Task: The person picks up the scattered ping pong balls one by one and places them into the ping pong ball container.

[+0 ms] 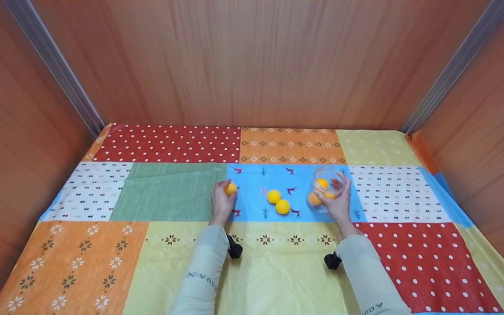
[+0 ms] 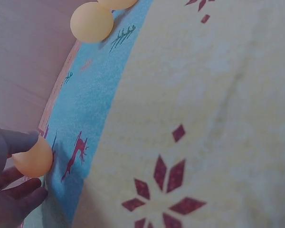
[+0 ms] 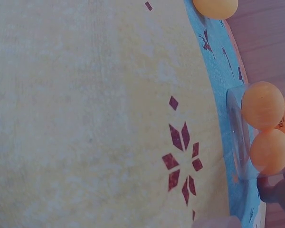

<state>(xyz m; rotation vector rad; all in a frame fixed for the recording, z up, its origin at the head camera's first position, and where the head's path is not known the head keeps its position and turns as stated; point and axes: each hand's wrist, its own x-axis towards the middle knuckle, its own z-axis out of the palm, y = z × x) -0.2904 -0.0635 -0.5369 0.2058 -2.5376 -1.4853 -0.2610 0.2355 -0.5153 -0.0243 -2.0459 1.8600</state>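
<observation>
Between thumb and fingers, my left hand [image 1: 222, 202] pinches an orange table tennis ball [image 1: 231, 189] at the border of the green and blue patches. The left wrist view shows the same ball [image 2: 34, 159] against the fingers. My right hand [image 1: 340, 203] grips a clear plastic jar [image 1: 320, 172] on the blue patch. Inside the jar are several orange balls, three of them visible in the right wrist view, such as one ball [image 3: 263, 105]. Two loose balls, a farther one [image 1: 274, 196] and a nearer one [image 1: 282, 207], lie touching on the cloth between the hands.
A patchwork-print tablecloth [image 1: 274, 271] covers the table. A wooden panel [image 1: 252, 61] rises along the back edge, with side panels [image 1: 497, 113] at left and right and grey metal strips [image 1: 457, 65] in the corners.
</observation>
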